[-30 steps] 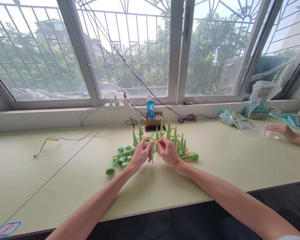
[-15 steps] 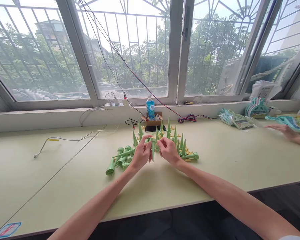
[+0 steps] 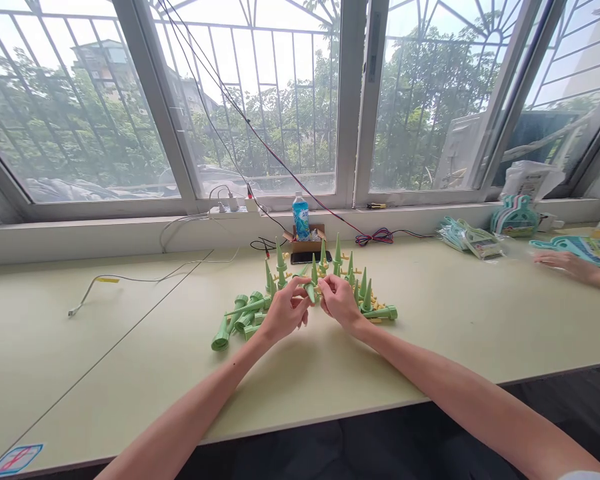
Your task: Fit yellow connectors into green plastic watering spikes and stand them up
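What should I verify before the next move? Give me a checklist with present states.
1. Left hand grip on a green spike: ok.
2. Right hand holding a part: cannot tell; fingertips hidden.
3. All other spikes upright: not ok; several at left lie on their sides.
4. Blue bottle upright: ok.
5. Co-worker's hand apart from both hands: ok, far right.

Between left hand (image 3: 287, 309) and right hand (image 3: 341, 301), a cone (image 3: 311, 293). Beyond and to both sides, on the table (image 3: 130, 380), more cones (image 3: 367, 299); behind these, a phone (image 3: 305, 257), then a box (image 3: 307, 246) and bottle (image 3: 301, 219). Farther right, packets (image 3: 483, 244); leftward, a cable (image 3: 135, 277).
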Tool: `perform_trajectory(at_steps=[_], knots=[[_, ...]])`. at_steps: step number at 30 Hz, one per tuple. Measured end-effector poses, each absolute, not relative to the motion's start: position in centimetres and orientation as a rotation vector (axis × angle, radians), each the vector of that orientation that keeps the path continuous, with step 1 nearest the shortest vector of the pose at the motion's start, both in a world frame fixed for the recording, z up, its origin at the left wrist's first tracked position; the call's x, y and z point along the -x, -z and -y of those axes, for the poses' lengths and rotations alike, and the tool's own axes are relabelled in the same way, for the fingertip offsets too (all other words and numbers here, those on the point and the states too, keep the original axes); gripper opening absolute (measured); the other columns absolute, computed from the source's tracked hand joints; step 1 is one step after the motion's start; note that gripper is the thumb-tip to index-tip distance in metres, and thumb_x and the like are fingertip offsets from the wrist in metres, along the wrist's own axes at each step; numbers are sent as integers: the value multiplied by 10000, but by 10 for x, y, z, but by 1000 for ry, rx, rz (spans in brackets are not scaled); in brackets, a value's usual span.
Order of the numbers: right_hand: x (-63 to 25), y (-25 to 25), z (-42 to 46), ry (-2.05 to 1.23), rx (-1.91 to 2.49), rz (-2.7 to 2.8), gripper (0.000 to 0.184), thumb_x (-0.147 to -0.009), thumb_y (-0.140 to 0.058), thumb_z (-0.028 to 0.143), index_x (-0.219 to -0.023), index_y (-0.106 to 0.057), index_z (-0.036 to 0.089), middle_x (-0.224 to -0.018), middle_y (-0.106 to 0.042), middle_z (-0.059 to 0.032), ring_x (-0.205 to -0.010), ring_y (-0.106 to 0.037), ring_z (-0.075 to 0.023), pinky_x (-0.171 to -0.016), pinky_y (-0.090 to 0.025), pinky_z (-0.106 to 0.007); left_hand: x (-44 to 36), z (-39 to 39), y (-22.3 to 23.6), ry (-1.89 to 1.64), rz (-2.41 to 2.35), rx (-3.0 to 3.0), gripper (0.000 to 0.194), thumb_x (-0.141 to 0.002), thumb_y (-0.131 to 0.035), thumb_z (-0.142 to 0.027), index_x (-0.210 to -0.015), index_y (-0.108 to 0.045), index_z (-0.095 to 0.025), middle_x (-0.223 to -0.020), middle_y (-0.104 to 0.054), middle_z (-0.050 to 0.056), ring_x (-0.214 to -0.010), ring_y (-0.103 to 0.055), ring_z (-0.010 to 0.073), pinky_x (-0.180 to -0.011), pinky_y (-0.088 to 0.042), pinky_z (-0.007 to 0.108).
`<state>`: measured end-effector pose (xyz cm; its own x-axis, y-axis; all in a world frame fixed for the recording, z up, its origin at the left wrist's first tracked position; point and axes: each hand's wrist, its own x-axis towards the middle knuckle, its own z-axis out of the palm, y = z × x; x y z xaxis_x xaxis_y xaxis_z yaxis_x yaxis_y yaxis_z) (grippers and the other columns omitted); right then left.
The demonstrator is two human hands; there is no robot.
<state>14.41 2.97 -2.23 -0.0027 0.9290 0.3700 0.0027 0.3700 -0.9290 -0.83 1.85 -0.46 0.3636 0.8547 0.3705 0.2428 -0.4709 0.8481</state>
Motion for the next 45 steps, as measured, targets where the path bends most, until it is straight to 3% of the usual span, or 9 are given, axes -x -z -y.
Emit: perform_trajectory(at_steps=[6, 15, 20, 24, 28, 31, 35, 39, 45], knots=[[-145, 22, -29, -873, 934, 1418, 297, -880, -504, 433, -686, -437, 218, -433, -413, 76, -335, -390, -95, -369, -300, -227, 9, -20, 5, -1065, -965, -1898, 239, -874, -561, -422, -911, -527, -188, -633, -597, -28, -390, -529, 89, -336, -366, 186], [-145, 22, -29, -777, 957, 1505, 288, -887, -503, 414, -682, -459, 216, -435, -416, 68, -380, -410, -108, -429, -317, -236, 11, -21, 2, -1091, -1065, -1893, 391, -847, -602, -488, -661, -469, -172, -464, -535, -50, -287, -382, 45, -320, -274, 175], [-146, 23, -30, -762, 959, 1543, 288, -902, -491, 405, -688, -459, 215, -446, -417, 65, -391, -409, -108, -435, -314, -238, 11, -20, -2, -1083, -1120, -1808, 459, -828, -600, -549, -610, -509, -156, -456, -543, -29, -281, -354, 41, -311, -230, 180], [-146, 22, -28, -795, 930, 1548, 287, -904, -498, 405, -693, -455, 215, -465, -420, 66, -380, -417, -102, -422, -317, -235, 10, -22, -1, -1054, -1139, -1753, 476, -850, -549, -576, -635, -572, -151, -447, -546, -21, -274, -335, 47, -315, -225, 191], [-144, 21, -28, -865, 900, 1512, 284, -900, -505, 408, -696, -445, 219, -458, -407, 75, -345, -414, -97, -390, -313, -231, 9, -25, 4, -1165, -1265, -1867, 593, -906, -432, -578, -485, -458, -161, -410, -498, -3, -311, -363, 59, -360, -285, 202], [-144, 22, -29, -913, 890, 1468, 275, -901, -497, 408, -706, -444, 222, -427, -389, 86, -317, -395, -96, -361, -293, -226, 10, -26, 5, -1300, -1330, -2022, 490, -935, -418, -492, -582, -502, -164, -447, -448, -29, -391, -414, 73, -422, -326, 195], [-145, 22, -29, -946, 889, 1421, 279, -899, -496, 407, -700, -431, 223, -405, -387, 91, -307, -376, -89, -353, -279, -218, 12, -25, 3, -1359, -1224, -2182, 160, -906, -489, -323, -996, -551, -206, -660, -493, -57, -410, -374, 46, -432, -323, 185], [-146, 21, -29, -981, 891, 1388, 288, -890, -506, 413, -693, -417, 223, -398, -385, 93, -297, -363, -84, -342, -271, -215, 12, -25, 7, -1334, -1107, -2274, 278, -889, -485, -240, -1165, -507, -250, -786, -506, -42, -443, -386, 37, -454, -365, 179], [-146, 19, -28, -1026, 875, 1370, 285, -871, -522, 422, -692, -429, 219, -400, -384, 91, -293, -359, -84, -326, -263, -218, 11, -25, 9, -1310, -1055, -2305, 303, -866, -477, -177, -1151, -558, -243, -804, -532, -24, -478, -400, 38, -453, -373, 168]])
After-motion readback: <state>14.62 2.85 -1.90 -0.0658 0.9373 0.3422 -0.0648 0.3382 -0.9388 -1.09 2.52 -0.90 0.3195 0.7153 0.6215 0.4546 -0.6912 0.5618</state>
